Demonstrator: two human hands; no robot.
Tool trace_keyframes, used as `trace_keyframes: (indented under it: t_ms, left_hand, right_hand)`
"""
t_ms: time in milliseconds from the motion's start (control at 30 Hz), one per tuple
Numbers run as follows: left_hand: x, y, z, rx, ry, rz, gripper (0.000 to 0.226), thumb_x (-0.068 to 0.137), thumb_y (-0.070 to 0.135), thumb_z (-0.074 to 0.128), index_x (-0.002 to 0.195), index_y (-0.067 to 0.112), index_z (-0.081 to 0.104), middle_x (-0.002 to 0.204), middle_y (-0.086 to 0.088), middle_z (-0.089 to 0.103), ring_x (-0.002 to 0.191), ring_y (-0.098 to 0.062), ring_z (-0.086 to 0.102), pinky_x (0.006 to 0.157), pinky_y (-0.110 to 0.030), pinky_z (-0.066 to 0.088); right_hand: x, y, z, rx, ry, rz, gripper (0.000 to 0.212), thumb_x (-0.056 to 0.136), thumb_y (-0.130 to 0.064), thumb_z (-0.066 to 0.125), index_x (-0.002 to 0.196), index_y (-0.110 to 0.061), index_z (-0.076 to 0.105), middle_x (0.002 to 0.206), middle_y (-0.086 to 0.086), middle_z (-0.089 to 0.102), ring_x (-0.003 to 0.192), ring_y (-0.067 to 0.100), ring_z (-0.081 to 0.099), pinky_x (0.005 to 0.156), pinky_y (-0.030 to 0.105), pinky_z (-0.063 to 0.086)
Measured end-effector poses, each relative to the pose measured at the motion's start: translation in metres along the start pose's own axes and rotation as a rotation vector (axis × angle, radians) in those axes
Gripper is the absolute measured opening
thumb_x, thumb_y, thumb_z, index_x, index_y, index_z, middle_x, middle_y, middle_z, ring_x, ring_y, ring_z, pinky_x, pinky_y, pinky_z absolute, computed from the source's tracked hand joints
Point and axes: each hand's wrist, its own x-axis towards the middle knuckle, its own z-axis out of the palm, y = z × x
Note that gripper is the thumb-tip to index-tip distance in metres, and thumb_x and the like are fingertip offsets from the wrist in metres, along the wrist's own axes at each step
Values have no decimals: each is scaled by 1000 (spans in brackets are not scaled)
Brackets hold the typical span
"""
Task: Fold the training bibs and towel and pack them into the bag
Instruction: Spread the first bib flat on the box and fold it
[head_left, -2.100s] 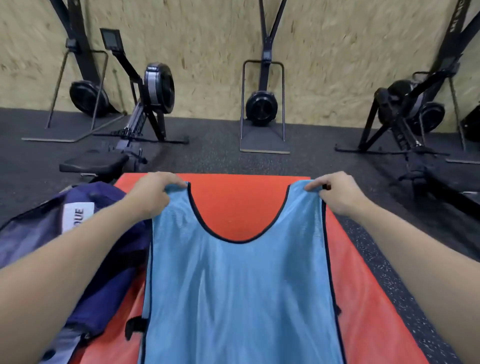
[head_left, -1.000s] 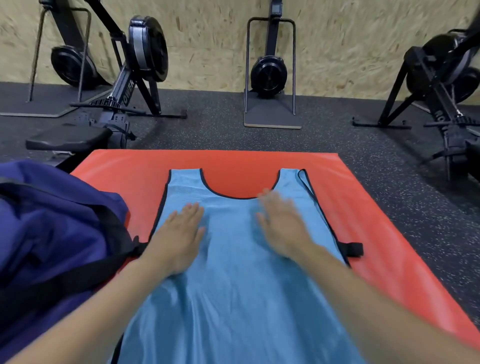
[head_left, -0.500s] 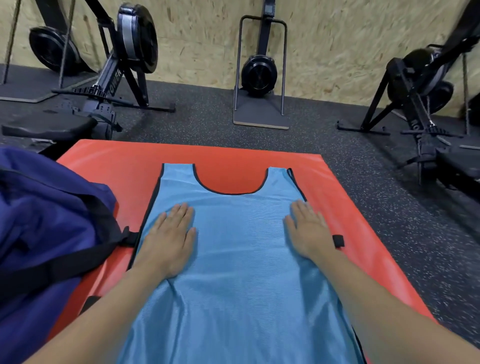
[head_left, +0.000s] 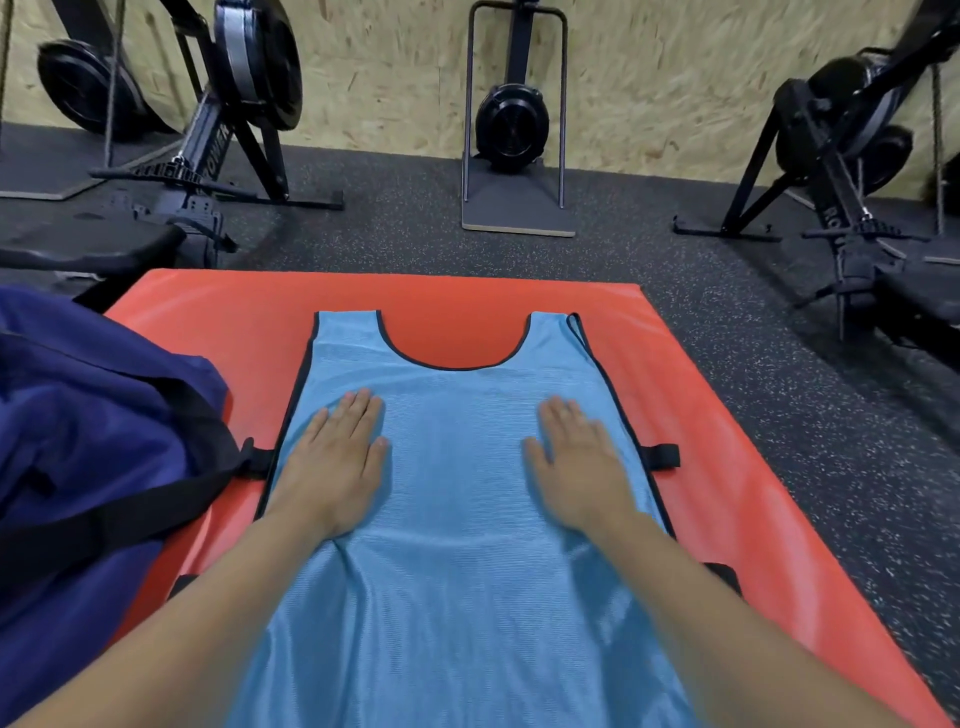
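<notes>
A light-blue mesh training bib with black trim (head_left: 467, 519) lies flat at frame centre on an orange padded mat (head_left: 701, 441). The left hand (head_left: 332, 467) and right hand (head_left: 582, 467) press it, fingers straight and together. A navy fabric bag (head_left: 93, 441) sits at the left edge.

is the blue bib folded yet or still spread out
Spread out: the bib lies flat on the red mat, both shoulder straps showing, no fold.

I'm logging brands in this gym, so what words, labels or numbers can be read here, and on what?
"OWE": white letters on the left rowing machine's rail, partly cut off.
"RO": white letters on the right rowing machine's leg; the rest is blurred.
Blue bib and navy bag: no print visible.
</notes>
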Motion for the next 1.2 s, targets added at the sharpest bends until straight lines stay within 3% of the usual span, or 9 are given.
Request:
trace_keyframes:
  t_ms: [133, 233, 300, 433, 500, 667, 833, 1000, 1200]
  left_hand:
    - [-3, 3, -4, 16, -12, 3, 76, 91, 50, -5, 160, 19, 2, 167, 5, -6, 152, -6, -10, 124, -31, -9]
    - [-1, 4, -8, 48, -75, -22, 67, 100, 46, 3, 160, 17, 0, 167, 3, -7, 152, -8, -11, 124, -33, -10]
    - [1, 12, -14, 71, -112, -52, 62, 105, 41, 7, 160, 14, 1, 168, 1, -7, 153, -12, -9, 124, -35, -9]
    - [-25, 58, -20, 10, 25, 115, 70, 102, 42, 7, 150, 1, 40, 158, -13, 36, 147, -25, 34, 124, -42, 15]
    - [-53, 66, -4, -18, 25, 218, 66, 106, 41, 12, 145, 3, 48, 153, -12, 45, 142, -25, 43, 119, -41, 20]
    - [-83, 7, -2, -24, -7, 63, 84, 94, 64, -5, 159, 17, 17, 164, 6, 7, 153, -10, 3, 123, -32, -2]
    - [-110, -8, -25, 54, 43, 84, 80, 104, 55, 2, 148, 3, 43, 157, -9, 36, 145, -21, 35, 120, -31, 7]
    - [-177, 40, -7, -6, 9, 325, 61, 107, 46, 15, 158, 13, 25, 165, -2, 19, 153, -14, 17, 121, -38, 13]
    - [-226, -1, -21, 17, -10, 328, 60, 108, 47, 16, 159, 17, 18, 167, 1, 14, 154, -11, 9, 122, -35, 9]
  right_hand:
    - [-11, 43, -23, -66, 85, 140, 58, 107, -41, 18, 159, -14, 20, 167, 3, 13, 154, 18, 4, 125, 38, 0]
    - [-31, 0, -23, 50, 90, -23, 58, 107, -39, 20, 159, -12, 19, 167, 2, 12, 154, 20, 9, 125, 39, 5]
    - [-51, -42, -12, 122, -9, -168, 65, 104, -47, 13, 160, -16, 10, 167, -6, 1, 154, 14, -2, 125, 34, -6]
    - [-68, -82, 6, 78, -66, -257, 84, 86, -55, -6, 160, -18, 9, 168, -5, 2, 154, 11, -6, 123, 33, -10]
    - [-69, -79, 7, 57, -57, -241, 83, 87, -54, -7, 160, -19, 9, 168, -7, 1, 153, 9, -8, 123, 33, -11]
    - [-72, -16, -8, 7, -50, -78, 60, 107, -44, 19, 161, -22, 3, 166, -11, -7, 152, 7, -11, 124, 33, -9]
    - [-90, 23, -28, 16, 0, -25, 81, 92, -56, -3, 160, -15, 12, 167, -1, 4, 154, 14, -1, 121, 27, -12]
    - [-165, -37, -10, 63, -114, -442, 77, 100, -62, 4, 159, -15, 22, 165, -3, 13, 154, 14, 9, 123, 34, 1]
    - [-201, 20, -23, -21, -112, -331, 78, 94, -66, -8, 160, -27, 4, 164, -13, -10, 151, 4, -13, 124, 32, -8]
